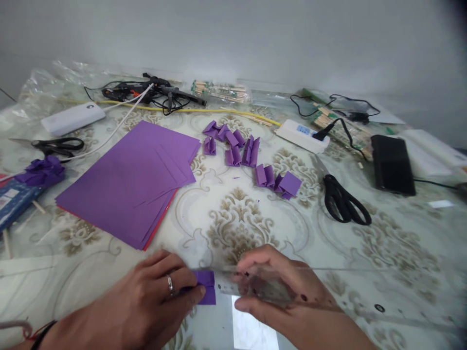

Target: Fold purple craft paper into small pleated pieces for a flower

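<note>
A small purple paper [209, 288] was placed on the near part of the table [255, 233], its left end pinched between the thumb and fingers of the left hand [153, 294], on which a ring [170, 285] was worn. The right hand [292, 291] was held to the right of the paper and apart from it, its grip spread, with thumb and fingers curved. Part of it was seen through a clear strip [379, 308] with dark round marks; whether the strip was touched by it could not be told.

Beyond the hands, folded purple pieces [250, 151] were scattered in a loose group around the middle of the table. To their left, a stack of purple sheets [124, 180] was laid, with a red edge showing beneath. Black-handled scissors [343, 199] were set down on the right, near a black phone-like device [392, 164]; a second pair of scissors [60, 145] was seen on the far left, beside crumpled purple paper [44, 171] and a white power bank-like block [74, 118].

A black plug [323, 133] was fitted into a white power strip [302, 135], from which a yellow cable [219, 111] was run leftward. Along the back, bundled wooden sticks [221, 91] were kept in clear wrapping near tangled black cords [170, 101].
</note>
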`<state>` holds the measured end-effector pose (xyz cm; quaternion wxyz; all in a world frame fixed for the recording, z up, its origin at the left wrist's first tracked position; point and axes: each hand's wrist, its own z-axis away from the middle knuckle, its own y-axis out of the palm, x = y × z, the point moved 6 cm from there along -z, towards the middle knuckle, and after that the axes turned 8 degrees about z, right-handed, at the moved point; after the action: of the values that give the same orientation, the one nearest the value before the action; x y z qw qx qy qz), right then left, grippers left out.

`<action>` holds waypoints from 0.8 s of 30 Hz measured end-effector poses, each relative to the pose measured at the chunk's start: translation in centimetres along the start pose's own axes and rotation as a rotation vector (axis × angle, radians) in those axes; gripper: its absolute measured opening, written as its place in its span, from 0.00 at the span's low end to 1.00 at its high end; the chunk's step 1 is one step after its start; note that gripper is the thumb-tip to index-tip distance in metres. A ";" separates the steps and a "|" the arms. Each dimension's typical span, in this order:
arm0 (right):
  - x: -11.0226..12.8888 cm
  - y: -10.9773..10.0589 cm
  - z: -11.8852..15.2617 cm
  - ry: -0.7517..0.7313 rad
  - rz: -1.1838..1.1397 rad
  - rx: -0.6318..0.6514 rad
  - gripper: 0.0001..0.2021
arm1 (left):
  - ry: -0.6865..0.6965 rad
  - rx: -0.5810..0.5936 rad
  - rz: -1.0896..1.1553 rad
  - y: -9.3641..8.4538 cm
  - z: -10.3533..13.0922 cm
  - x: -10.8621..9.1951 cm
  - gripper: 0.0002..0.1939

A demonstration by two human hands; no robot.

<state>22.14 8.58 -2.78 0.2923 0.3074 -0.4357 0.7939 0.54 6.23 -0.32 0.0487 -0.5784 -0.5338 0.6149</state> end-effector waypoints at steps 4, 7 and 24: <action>0.4 1.3 0.5 -0.003 0.095 0.028 0.14 | -0.009 0.031 -0.004 -0.2 -0.2 -0.2 0.15; 0.8 1.7 0.4 -0.063 0.205 0.016 0.15 | -0.023 0.043 0.005 -0.2 -0.2 -0.1 0.13; 0.9 0.7 0.0 -0.108 0.260 0.029 0.08 | -0.047 0.013 -0.007 -0.3 0.1 0.2 0.08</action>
<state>21.01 8.40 -2.45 0.1586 0.2947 -0.4753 0.8137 0.28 6.44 -0.24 0.0423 -0.5615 -0.5327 0.6318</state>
